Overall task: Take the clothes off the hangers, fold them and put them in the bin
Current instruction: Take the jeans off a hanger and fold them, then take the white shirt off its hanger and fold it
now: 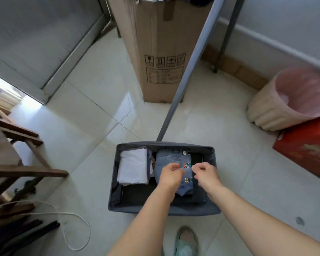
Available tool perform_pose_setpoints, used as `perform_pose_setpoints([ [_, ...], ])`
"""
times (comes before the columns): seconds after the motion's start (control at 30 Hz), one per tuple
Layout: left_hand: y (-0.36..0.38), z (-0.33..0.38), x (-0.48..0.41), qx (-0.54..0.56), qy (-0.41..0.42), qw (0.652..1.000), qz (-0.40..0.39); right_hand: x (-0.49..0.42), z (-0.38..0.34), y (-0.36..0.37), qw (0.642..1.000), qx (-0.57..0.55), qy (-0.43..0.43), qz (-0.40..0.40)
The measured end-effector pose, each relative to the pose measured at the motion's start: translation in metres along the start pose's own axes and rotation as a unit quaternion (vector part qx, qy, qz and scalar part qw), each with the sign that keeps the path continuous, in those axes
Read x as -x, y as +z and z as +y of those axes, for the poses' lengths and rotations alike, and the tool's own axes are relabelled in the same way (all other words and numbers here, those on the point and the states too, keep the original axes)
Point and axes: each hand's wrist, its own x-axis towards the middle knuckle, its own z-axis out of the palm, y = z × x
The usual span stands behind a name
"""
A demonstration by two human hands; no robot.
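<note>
Jeans (pixel 167 158) folded small, laid flat in grey bin (pixel 155 209) beside folded white cloth (pixel 133 167), apparently to fill the free side. Left hand (pixel 171 174) and right hand (pixel 206 174) close above the denim, fingers curled inward; pinching fabric or holding nothing, cannot tell. Probably setting down or tidying.

Daylight pours in through the doorway (pixel 2 87) at the left, blown out to white, and lays a glossy glare across the floor tiles (pixel 122 108). The rest is evenly bright, with faint, soft shadows; only the inside of the bin (pixel 192 211) is dark. The wide lens bows the pole (pixel 189 71) and cardboard box (pixel 155 34), and the edges look slightly soft.
</note>
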Motion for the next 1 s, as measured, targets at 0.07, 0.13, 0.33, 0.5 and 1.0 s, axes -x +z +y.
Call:
perform_pose_setpoints([
  [0.07,-0.006,0.019,0.035,0.014,0.004,1.000,0.004,0.029,-0.021,-0.017,1.000,-0.020,-0.006,-0.009],
  [0.13,-0.012,0.036,0.067,0.040,0.008,0.999,0.010,0.056,-0.041,-0.035,0.999,-0.032,-0.008,-0.018],
  [0.33,-0.034,0.081,0.169,0.145,0.020,0.989,-0.014,0.149,-0.087,-0.089,0.994,-0.101,-0.010,-0.041],
  [0.5,-0.049,0.103,0.268,0.188,0.077,0.979,-0.026,0.240,-0.101,-0.141,0.988,-0.141,-0.036,-0.046],
  [1.0,0.033,0.137,0.501,0.069,0.217,0.952,-0.203,0.458,-0.071,-0.298,0.945,-0.271,-0.154,0.096],
])
